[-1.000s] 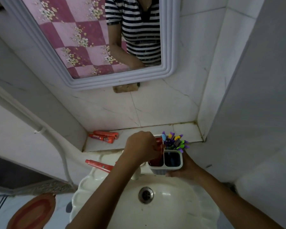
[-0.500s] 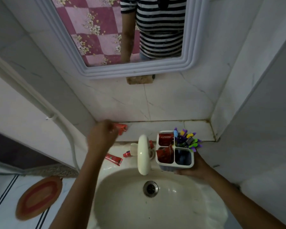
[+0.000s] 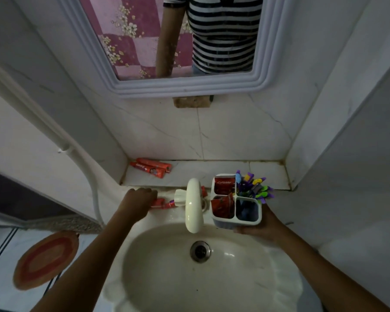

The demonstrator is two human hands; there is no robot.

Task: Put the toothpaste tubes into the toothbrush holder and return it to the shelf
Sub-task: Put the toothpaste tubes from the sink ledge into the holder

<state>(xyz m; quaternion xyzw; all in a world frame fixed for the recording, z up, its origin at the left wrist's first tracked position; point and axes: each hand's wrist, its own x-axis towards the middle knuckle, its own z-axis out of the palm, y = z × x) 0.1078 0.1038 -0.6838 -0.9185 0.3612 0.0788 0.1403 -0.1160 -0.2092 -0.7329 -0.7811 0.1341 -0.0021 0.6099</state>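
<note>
My right hand (image 3: pixel 260 226) holds the white four-compartment toothbrush holder (image 3: pixel 236 218) from below, above the sink's right rim. Two of its compartments hold red toothpaste tubes (image 3: pixel 223 185); coloured toothbrushes (image 3: pixel 253 188) stick out of the back right one. My left hand (image 3: pixel 137 200) rests on the sink's back rim, fingers closed over the end of a red toothpaste tube (image 3: pixel 163 203) lying there, left of the tap. Two more red tubes (image 3: pixel 152 168) lie side by side on the tiled shelf (image 3: pixel 223 171) at its left end.
A white tap (image 3: pixel 193 207) juts over the basin (image 3: pixel 198 266) between my hands. A framed mirror (image 3: pixel 182 86) hangs on the wall above the shelf. A white pipe (image 3: pixel 77 158) runs down the left wall. An oval red mat (image 3: pixel 45 260) lies on the floor.
My left hand left the holder, swung left to the shelf end, then dropped onto the tube on the sink rim. The holder stays in my right hand.
</note>
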